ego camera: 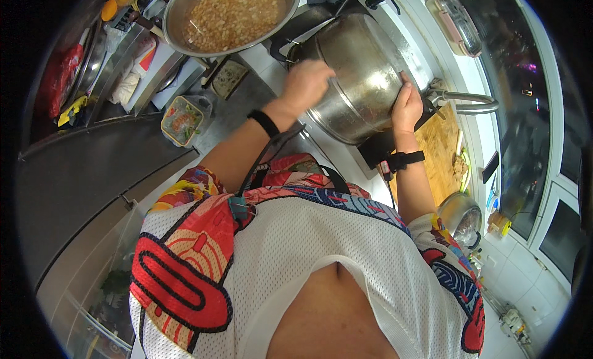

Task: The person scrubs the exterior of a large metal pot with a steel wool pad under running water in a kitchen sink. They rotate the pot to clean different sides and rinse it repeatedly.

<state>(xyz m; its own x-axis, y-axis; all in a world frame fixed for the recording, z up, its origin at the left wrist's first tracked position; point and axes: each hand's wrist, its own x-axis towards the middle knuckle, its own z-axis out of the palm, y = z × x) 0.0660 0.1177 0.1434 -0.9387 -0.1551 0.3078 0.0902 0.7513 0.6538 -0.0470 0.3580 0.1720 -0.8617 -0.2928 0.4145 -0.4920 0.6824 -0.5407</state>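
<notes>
A large stainless steel stockpot (359, 76) lies tipped on its side over the sink in front of me, its wall wet and shiny. My left hand (309, 84), blurred, is curled against the pot's near left wall. Whether something small sits in its fingers cannot be told. My right hand (407, 104) grips the pot's right side, thumb and fingers along its edge. A black pot handle (280, 48) sticks out at the left. Black straps circle both wrists, with a cable at each.
A steel basin (172, 23) of soaking beans or nuts stands at upper left. A faucet (468, 102) and wooden cutting board (431, 153) with scallions (464, 169) lie right. A food container (183, 120) sits left, a lidded glass box (456, 25) on the windowsill.
</notes>
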